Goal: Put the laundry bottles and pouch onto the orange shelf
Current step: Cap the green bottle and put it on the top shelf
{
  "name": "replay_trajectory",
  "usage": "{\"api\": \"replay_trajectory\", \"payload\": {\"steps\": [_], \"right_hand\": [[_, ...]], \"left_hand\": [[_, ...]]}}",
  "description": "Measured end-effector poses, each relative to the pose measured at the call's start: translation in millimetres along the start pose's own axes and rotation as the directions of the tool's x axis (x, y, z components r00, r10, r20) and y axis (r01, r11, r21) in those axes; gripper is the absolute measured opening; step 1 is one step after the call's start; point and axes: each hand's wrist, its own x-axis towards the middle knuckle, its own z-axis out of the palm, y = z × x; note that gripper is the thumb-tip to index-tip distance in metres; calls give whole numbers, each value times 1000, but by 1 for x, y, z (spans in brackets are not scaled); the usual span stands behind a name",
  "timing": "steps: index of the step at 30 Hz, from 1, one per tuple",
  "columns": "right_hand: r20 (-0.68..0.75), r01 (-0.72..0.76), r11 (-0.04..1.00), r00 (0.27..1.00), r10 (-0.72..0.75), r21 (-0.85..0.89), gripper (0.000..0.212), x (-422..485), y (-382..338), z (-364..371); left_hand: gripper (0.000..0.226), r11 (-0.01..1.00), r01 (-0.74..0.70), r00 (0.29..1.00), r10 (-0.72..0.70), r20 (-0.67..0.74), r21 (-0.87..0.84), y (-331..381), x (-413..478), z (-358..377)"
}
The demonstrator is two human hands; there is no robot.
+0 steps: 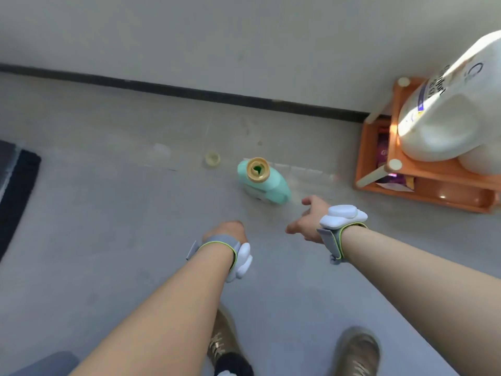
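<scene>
A mint-green laundry bottle (264, 183) is seen upright on the floor (108, 213), uncapped, at eleven o'clock from the right hand (307, 222). That hand is spread, empty, just short of it. The left hand (226, 232) is curled loosely, holding nothing visible.

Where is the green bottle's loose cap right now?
In the head view, the cap lies on the floor, left of the uncapped green bottle, toward the wall.

Soft, dim daylight; sun glare on the white jug (444, 115); motion-blurred, edges warped.
</scene>
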Motion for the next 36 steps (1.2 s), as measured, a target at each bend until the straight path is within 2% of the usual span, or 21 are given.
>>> {"api": "replay_trajectory", "payload": {"steps": [2,7,9,12,14,18,21,23,27,30,33,36], "right_hand": [[-29,64,989,997,-69,-134,94,14,-11,11],[-158,199,953,958,-237,-228,91,102,-26,28],[-109,253,931,951,-289,-262,91,125,-25,28],[-29,355,890,925,-379,-287,78,170,-20,33],[-85,411,879,894,-441,-242,68,202,-16,30],[-227,521,850,840,-493,83,64,227,-25,21],[-290,539,823,828,-479,179,75,235,-25,11],[-338,521,837,828,-448,165,76,230,-21,3],[-404,477,869,826,-393,129,60,225,-21,-12],[-443,455,885,817,-369,101,64,225,-18,-23],[-440,444,895,813,-381,47,65,227,-20,-19],[-424,461,888,804,-418,-2,65,232,-28,-16]], "left_hand": [[19,1000,10,999,-11,-31,-29,-12,22,-7],[13,995,35,959,-61,-275,-97,-28,122,-32],[33,998,66,931,-70,-359,-24,-34,150,-41],[65,991,122,863,-81,-499,51,-42,206,-47],[79,985,137,814,-50,-579,108,-40,241,-57],[91,967,172,782,-18,-623,189,-57,279,-72],[98,976,158,796,-35,-604,152,-64,301,-79],[104,984,134,828,-47,-559,116,-67,308,-85],[107,995,88,873,-54,-484,49,-72,319,-97],[105,999,46,888,-29,-459,26,-60,332,-99],[96,999,24,894,-9,-448,27,-54,342,-93],[76,996,29,865,18,-501,85,-54,348,-87]]}}
